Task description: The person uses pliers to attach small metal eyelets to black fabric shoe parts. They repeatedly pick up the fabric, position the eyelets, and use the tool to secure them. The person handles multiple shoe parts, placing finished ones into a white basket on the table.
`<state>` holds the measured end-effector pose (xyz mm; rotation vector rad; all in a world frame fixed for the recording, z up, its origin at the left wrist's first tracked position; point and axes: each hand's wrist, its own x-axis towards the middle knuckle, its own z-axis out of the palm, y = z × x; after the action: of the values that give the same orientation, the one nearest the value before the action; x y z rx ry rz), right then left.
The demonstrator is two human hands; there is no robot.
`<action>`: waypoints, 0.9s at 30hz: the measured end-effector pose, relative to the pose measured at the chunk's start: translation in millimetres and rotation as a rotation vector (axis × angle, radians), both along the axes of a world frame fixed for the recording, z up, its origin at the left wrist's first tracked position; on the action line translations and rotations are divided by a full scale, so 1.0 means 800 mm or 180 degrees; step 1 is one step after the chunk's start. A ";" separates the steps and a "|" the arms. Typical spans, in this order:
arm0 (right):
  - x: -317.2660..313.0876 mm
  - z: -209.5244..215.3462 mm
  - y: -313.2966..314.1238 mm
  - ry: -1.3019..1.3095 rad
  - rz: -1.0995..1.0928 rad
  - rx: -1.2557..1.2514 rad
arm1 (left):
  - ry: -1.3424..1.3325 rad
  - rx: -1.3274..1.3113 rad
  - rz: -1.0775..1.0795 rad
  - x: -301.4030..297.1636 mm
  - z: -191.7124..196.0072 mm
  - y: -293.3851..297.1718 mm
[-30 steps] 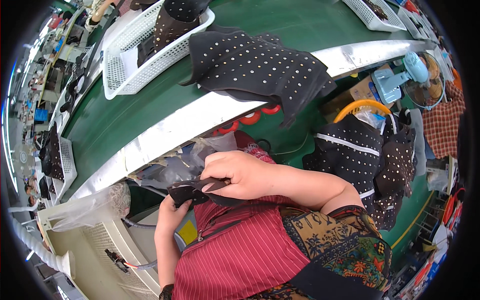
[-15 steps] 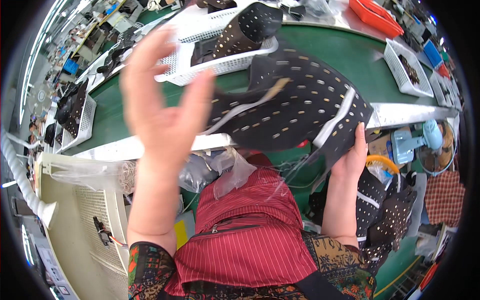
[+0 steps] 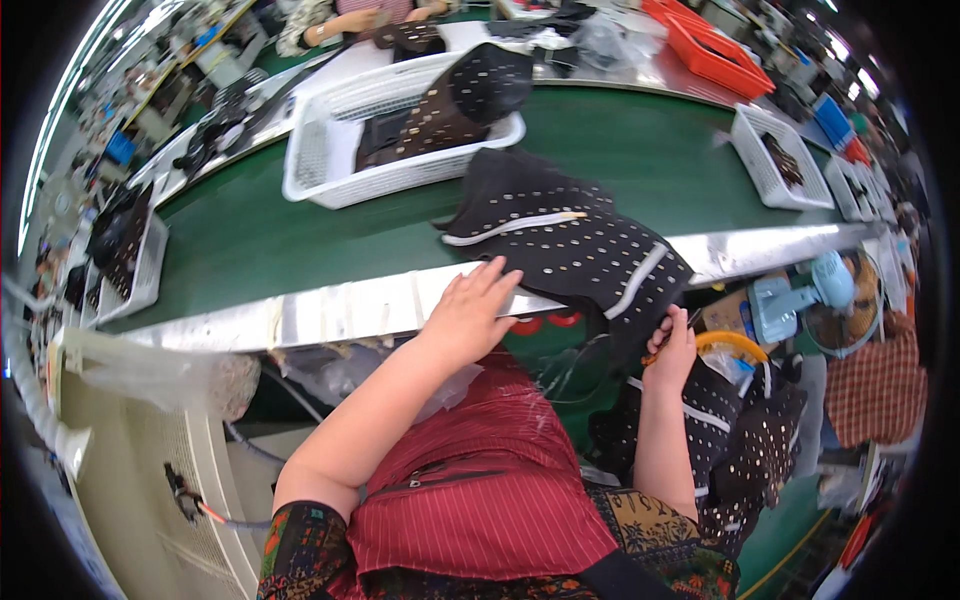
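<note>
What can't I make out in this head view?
Head view: whatever the right hand may hold, hidden by its curl.
Head view: the underside of the dotted black fabric, hidden by its top.
Head view: the head of the co-worker, cut off by the top edge.

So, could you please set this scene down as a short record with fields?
Left hand: open, fingers spread beside the piece's near edge; contact unclear
Right hand: at the piece's lower right corner; exact grip unclear
Piece: black, pale-dotted, with two pale strips
Support: green surface and its metal edge, the piece hanging over the near side
Behind: white basket holding dark dotted pieces
Right side: light-blue fan
</note>
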<state>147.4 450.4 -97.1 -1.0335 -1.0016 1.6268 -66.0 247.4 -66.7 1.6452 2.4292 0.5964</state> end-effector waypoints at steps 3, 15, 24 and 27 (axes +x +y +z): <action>0.023 -0.007 -0.006 0.0010 -0.0233 0.0032 | 0.0017 -0.0062 0.0024 -0.005 0.000 0.001; 0.038 0.031 -0.131 -0.1303 0.2130 0.2970 | -0.2437 0.0139 -0.0310 0.048 0.030 -0.023; 0.036 -0.027 -0.179 -0.0505 0.2705 0.2584 | -0.3982 0.0471 -0.0491 0.083 0.038 -0.076; 0.032 -0.029 -0.175 -0.0451 0.3277 0.2448 | -0.3879 0.0550 -0.0054 0.082 0.037 -0.101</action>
<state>172.9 310.6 -120.7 -0.0482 -2.2512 1.6365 -0.4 166.8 -37.3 0.8450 1.4592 1.3184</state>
